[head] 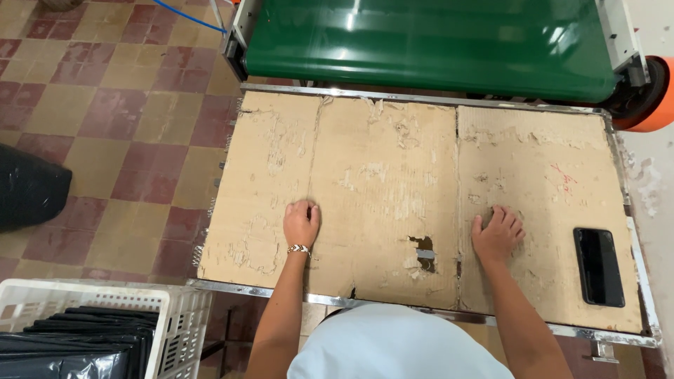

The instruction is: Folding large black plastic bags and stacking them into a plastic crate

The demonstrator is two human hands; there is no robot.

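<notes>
My left hand [301, 222] rests as a loose fist on a worn cardboard sheet [379, 161] that covers a metal-framed table. A beaded bracelet [299, 248] circles that wrist. My right hand [497, 231] lies palm down on the cardboard further right, fingers slightly spread, holding nothing. A torn hole [423, 253] in the cardboard lies between the two hands. A black phone [598, 266] lies flat on the cardboard to the right of my right hand, apart from it.
A green conveyor belt [435, 42] with an orange roller end [649, 98] runs along the table's far edge. A white plastic crate [91, 330] holding black bags stands at lower left on the checkered tile floor. A dark object [28, 186] lies at far left.
</notes>
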